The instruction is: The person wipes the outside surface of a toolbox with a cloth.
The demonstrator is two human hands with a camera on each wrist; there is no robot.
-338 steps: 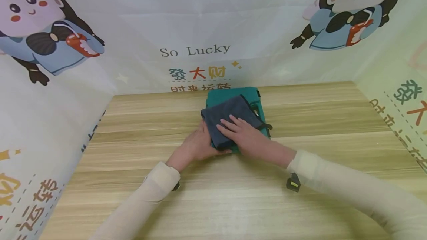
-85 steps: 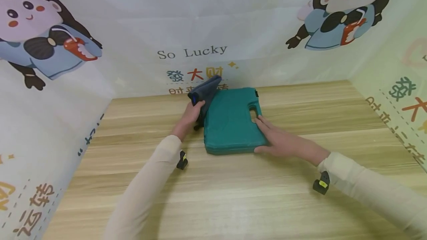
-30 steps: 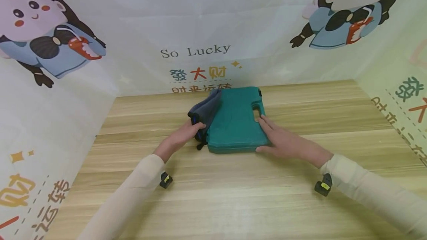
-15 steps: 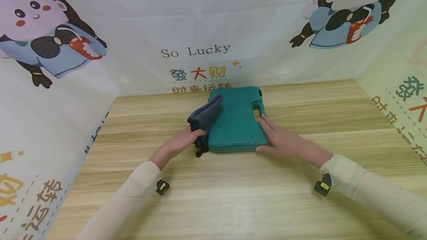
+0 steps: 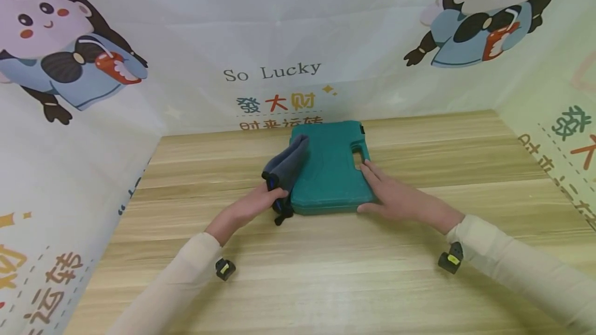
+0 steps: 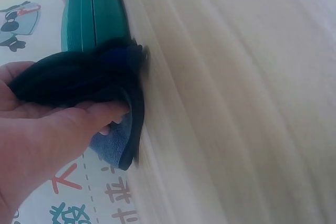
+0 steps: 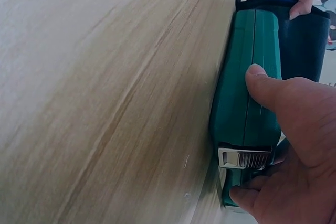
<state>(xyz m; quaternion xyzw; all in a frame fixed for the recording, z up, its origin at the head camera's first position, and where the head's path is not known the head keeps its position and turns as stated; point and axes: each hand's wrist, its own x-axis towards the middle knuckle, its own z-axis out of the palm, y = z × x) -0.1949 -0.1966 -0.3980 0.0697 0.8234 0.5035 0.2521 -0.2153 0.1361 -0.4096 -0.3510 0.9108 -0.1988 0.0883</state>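
Observation:
A teal plastic carrying case [image 5: 328, 169] lies flat near the back of the table, its handle on the right. My left hand [image 5: 251, 204] grips a folded dark blue-grey cloth [image 5: 289, 162] at the case's left side, thumb on top. In the left wrist view the cloth [image 6: 113, 142] has a black edging, and its lower edge is right at the tabletop. My right hand [image 5: 396, 198] holds the case's front right corner. The right wrist view has its thumb on the front side wall and its fingers curled by a metal latch [image 7: 244, 158].
The wood-grain table [image 5: 326, 273] ends at a white printed backdrop [image 5: 195, 66] behind the case, with printed sheets on the left and right too. A small black wrist camera [image 5: 225, 269] hangs below the left sleeve, another [image 5: 450, 258] below the right.
Earlier the cloth lay on top of the case under my right hand. My left hand then held it at the left side and has drawn it toward the front. The right hand stays at the corner.

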